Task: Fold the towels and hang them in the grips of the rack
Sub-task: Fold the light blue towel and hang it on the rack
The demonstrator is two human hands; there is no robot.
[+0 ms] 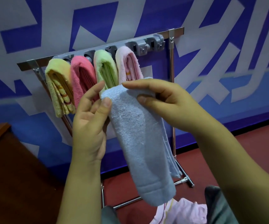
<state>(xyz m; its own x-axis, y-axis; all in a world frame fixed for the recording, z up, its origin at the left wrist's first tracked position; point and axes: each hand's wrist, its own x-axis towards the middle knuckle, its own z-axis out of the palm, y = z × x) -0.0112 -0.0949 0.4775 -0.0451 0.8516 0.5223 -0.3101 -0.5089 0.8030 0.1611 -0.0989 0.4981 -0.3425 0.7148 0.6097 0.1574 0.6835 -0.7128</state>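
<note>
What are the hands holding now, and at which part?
Both hands, left hand and right hand, pinch the folded light blue towel at its upper folded end.

Folded blue towel hanging lengthwise, four folded towels gripped in rack

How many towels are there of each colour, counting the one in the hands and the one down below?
Yellow towel: 1
Deep pink towel: 1
Green towel: 1
Pale pink towels, on the rack and on the lap: 2
Blue towel, in both hands: 1
Total: 6
</note>
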